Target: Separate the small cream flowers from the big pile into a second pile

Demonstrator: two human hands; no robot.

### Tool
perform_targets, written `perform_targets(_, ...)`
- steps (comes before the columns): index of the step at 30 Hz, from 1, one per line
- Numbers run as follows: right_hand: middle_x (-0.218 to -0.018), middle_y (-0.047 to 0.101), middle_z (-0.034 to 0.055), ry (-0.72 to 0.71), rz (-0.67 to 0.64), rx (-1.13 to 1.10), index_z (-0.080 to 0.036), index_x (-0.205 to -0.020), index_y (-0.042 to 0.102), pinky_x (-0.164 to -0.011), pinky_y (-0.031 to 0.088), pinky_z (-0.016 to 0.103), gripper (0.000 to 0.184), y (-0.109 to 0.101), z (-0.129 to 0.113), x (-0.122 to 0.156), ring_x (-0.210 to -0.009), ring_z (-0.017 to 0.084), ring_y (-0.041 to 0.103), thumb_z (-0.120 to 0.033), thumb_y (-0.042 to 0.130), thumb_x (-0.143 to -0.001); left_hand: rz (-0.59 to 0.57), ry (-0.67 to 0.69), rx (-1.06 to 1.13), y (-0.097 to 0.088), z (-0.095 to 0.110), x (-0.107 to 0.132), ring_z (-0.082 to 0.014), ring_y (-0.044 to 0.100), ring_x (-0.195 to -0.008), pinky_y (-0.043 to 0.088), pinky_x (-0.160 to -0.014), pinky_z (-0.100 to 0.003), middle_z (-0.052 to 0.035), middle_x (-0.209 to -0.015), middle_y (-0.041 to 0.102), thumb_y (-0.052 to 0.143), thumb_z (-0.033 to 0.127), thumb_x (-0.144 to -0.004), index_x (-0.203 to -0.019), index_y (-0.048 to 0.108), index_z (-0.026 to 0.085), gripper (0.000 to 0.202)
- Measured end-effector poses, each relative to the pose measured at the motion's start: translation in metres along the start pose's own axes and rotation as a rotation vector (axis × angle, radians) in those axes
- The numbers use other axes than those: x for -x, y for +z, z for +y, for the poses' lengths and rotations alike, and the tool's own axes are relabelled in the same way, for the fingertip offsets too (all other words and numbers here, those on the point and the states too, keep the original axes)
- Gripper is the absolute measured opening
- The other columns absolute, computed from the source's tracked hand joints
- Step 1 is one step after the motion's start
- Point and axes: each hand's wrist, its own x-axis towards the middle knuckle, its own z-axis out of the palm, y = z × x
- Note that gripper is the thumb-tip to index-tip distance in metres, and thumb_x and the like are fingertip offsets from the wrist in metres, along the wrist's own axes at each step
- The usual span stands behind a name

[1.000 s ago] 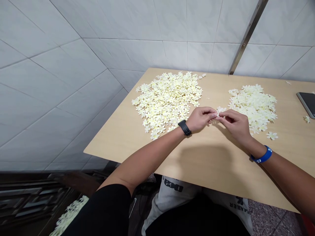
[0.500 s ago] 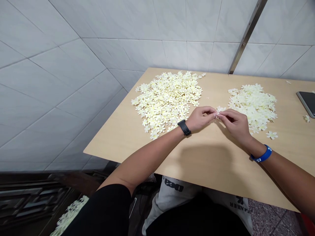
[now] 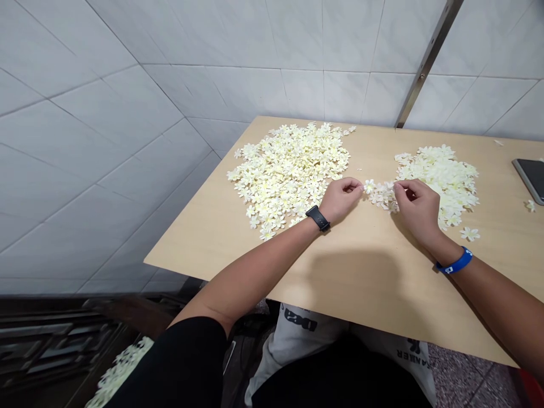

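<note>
My left hand (image 3: 340,198), with a black band at its wrist, pinches the edge of a small white artificial flower (image 3: 369,186) with a yellowish centre. Opposite it, my right hand (image 3: 419,208) has thumb and forefinger pressed together; what lies between them is too small to make out. Below and between the fingertips lies a little heap of white petal pieces (image 3: 382,196) on the tabletop. Beside my left hand spreads a large pile of yellow-centred flowers (image 3: 293,164). A second, paler pile (image 3: 446,178) sits just behind and beyond my right hand, partly covered by it.
The wooden table (image 3: 238,249) stands against a tiled wall (image 3: 255,93). A phone (image 3: 531,178) lies at the far right, near a loose flower (image 3: 530,205). Another single flower (image 3: 470,234) rests right of my right hand. More flowers (image 3: 121,368) are low at the left.
My hands have drawn apart from where their fingertips met. The left went slightly left with the flower, the right moved right, and the petal heap between them now shows.
</note>
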Motion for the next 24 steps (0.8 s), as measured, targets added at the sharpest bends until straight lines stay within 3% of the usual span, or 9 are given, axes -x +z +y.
perform_targets(4,-0.098,0.074,0.0083,-0.147,-0.027,0.106,-0.022,-0.111,0.075,-0.069,0.05,0.039,0.019,-0.001,0.001,0.001,-0.07,0.02,0.06,-0.029,0.069,-0.094,-0.008,0.014,-0.009,0.001,-0.001,0.001,-0.009,0.052,-0.064,0.041,-0.063,-0.023,-0.0005,-0.07,0.064,0.066,0.024,-0.084,-0.076,0.068,0.013,0.015)
perform_targets(8,-0.094,0.076,0.0086,-0.431,-0.114,0.083,-0.023,-0.105,0.074,-0.072,0.053,0.037,0.012,0.001,-0.007,0.008,-0.081,0.023,0.069,-0.031,0.068,-0.099,-0.142,0.064,0.011,0.002,0.0,0.006,-0.0114,0.058,-0.072,0.045,-0.069,-0.025,-0.0034,-0.077,0.069,0.069,0.029,-0.085,-0.08,0.072,0.012,0.019)
perform_targets(11,-0.091,0.078,0.008,-0.529,-0.167,0.062,-0.021,-0.107,0.075,-0.07,0.054,0.034,0.013,0.002,-0.009,0.011,-0.081,0.022,0.072,-0.03,0.068,-0.1,-0.209,0.106,0.031,0.002,0.001,0.008,-0.0134,0.061,-0.079,0.049,-0.076,-0.027,-0.0059,-0.083,0.073,0.071,0.035,-0.087,-0.083,0.073,0.011,0.024)
perform_targets(18,-0.078,0.076,0.0047,-0.417,-0.118,0.016,-0.022,-0.09,0.078,-0.058,0.047,0.032,0.014,0.002,-0.01,0.011,-0.059,0.017,0.06,-0.032,0.071,-0.098,-0.245,0.151,0.06,0.001,-0.003,0.007,-0.0142,0.064,-0.082,0.051,-0.08,-0.028,-0.0072,-0.088,0.076,0.072,0.037,-0.087,-0.084,0.076,0.012,0.026)
perform_targets(24,-0.076,0.076,0.0045,-0.381,-0.12,-0.037,-0.022,-0.089,0.079,-0.055,0.044,0.031,0.015,0.003,-0.014,0.013,-0.056,0.015,0.055,-0.033,0.072,-0.096,-0.259,0.156,0.086,0.002,-0.003,0.007,-0.0142,0.064,-0.081,0.051,-0.08,-0.029,-0.0068,-0.087,0.076,0.072,0.038,-0.087,-0.084,0.076,0.013,0.026)
